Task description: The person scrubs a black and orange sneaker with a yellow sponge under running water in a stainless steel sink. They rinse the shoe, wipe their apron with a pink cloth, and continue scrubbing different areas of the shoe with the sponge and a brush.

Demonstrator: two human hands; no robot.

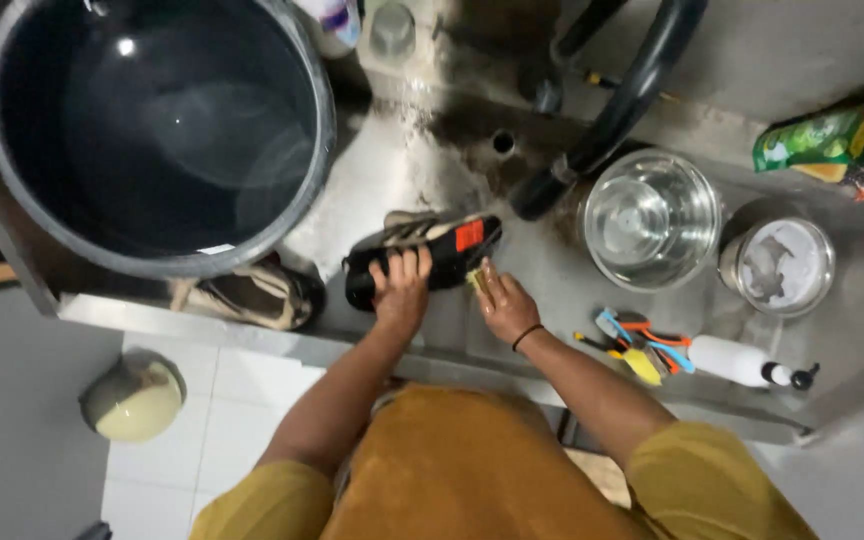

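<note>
Left hand (pixel 400 290): fingers curled over black shoe (pixel 422 256), pressing it down on wet steel counter (pixel 542 270).
Right hand (pixel 504 305): closed on small yellow scrubber (pixel 475 277), against shoe's heel end.
Beside: 2nd shoe (pixel 252 295) left, steel bowl (pixel 650 218) right, large dark bucket (pixel 152 130) behind.

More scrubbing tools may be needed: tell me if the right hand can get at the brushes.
Probably yes: the right hand is beside the brushes with bare counter between them.

Home washing corner, wet stained steel worktop (pixel 422 170), big dark water bucket (pixel 157 130), black hose (pixel 622 100), steel bowl (pixel 650 218), brushes (pixel 637 345), white tiled floor (pixel 202 420)
</note>
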